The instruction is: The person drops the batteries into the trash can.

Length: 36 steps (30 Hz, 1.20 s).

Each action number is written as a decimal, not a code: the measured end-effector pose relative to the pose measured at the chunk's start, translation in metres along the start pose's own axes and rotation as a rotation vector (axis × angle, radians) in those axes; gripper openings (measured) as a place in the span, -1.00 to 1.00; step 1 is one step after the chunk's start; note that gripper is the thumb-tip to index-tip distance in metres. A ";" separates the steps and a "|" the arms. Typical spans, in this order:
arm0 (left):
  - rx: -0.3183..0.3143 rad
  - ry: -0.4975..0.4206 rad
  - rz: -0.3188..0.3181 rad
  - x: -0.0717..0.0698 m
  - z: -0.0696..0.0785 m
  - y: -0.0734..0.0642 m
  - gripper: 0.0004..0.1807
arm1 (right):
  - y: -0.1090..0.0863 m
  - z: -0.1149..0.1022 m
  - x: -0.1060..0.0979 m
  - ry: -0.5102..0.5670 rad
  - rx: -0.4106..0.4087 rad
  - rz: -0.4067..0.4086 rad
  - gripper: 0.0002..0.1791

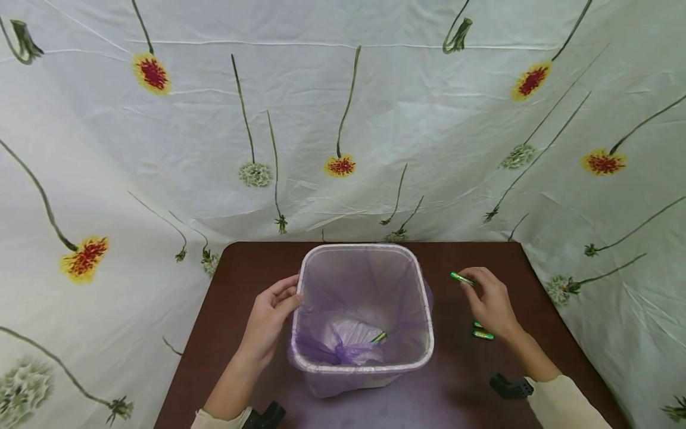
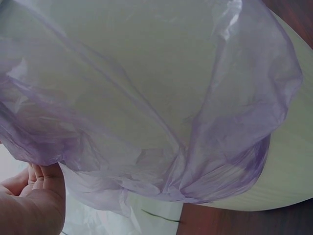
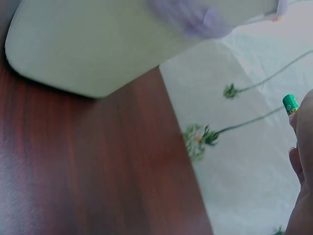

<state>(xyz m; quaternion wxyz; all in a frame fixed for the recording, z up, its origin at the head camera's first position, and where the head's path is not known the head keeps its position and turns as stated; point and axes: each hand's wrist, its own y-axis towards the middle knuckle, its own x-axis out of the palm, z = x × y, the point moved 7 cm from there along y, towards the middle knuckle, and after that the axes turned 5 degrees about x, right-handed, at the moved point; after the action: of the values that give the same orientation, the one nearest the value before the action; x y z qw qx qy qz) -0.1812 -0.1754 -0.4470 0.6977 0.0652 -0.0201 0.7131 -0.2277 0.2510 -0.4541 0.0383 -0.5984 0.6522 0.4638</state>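
A trash bin [image 1: 364, 369] lined with a thin purple bag [image 1: 370, 280] stands mid-table. My left hand [image 1: 270, 319] grips the bin's left rim, with the thumb at the edge over the bag; in the left wrist view its fingers [image 2: 44, 178] lie against the hanging film. To the right of the bin, my right hand [image 1: 490, 304] pinches a green battery [image 1: 461, 277] above the table; its end [image 3: 290, 104] sticks out past the fingers in the right wrist view. Another green battery [image 1: 379, 337] lies inside the bin on the bag.
Two more green batteries [image 1: 483, 335] lie on the dark brown table [image 1: 450, 381] beneath the right wrist, one partly hidden. Flower-printed white cloth [image 1: 300, 119] hangs behind and along both sides of the table. Dark bands [image 1: 511, 387] sit at both wrists.
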 end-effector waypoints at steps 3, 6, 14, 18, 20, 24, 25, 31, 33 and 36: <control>0.002 -0.003 -0.001 0.000 0.000 0.000 -0.55 | 0.008 -0.010 -0.001 0.026 -0.010 -0.007 -0.72; 0.008 -0.002 0.001 0.000 0.000 0.000 -0.55 | 0.017 -0.022 -0.001 0.063 -0.034 -0.017 -0.73; 0.017 -0.005 0.000 0.001 0.002 0.000 -0.55 | 0.043 -0.060 0.000 0.141 -0.143 -0.045 -0.65; 0.010 -0.010 0.008 0.000 0.001 0.000 -0.55 | 0.053 -0.078 0.003 0.185 -0.196 -0.067 -0.62; 0.008 -0.012 0.009 0.001 0.000 -0.001 -0.55 | 0.056 -0.086 0.005 0.201 -0.216 -0.076 -0.61; 0.010 -0.022 0.008 0.001 0.000 -0.002 -0.54 | 0.060 -0.099 0.010 0.212 -0.240 -0.106 -0.64; 0.011 -0.025 0.008 0.001 0.000 -0.002 -0.54 | 0.061 -0.102 0.011 0.213 -0.243 -0.116 -0.64; 0.010 -0.042 0.012 0.001 -0.001 -0.001 -0.53 | 0.065 -0.113 0.020 0.204 -0.263 -0.184 -0.66; 0.010 -0.043 0.013 0.001 -0.001 -0.001 -0.53 | 0.066 -0.115 0.023 0.202 -0.271 -0.204 -0.67; 0.009 -0.040 0.016 0.002 -0.001 -0.001 -0.53 | 0.068 -0.119 0.028 0.204 -0.286 -0.227 -0.68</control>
<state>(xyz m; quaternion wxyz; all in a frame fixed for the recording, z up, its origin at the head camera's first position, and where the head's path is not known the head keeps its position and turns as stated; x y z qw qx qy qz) -0.1803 -0.1735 -0.4482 0.6913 0.0823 -0.0315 0.7172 -0.2306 0.1431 -0.3657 -0.0613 -0.7112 0.5087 0.4814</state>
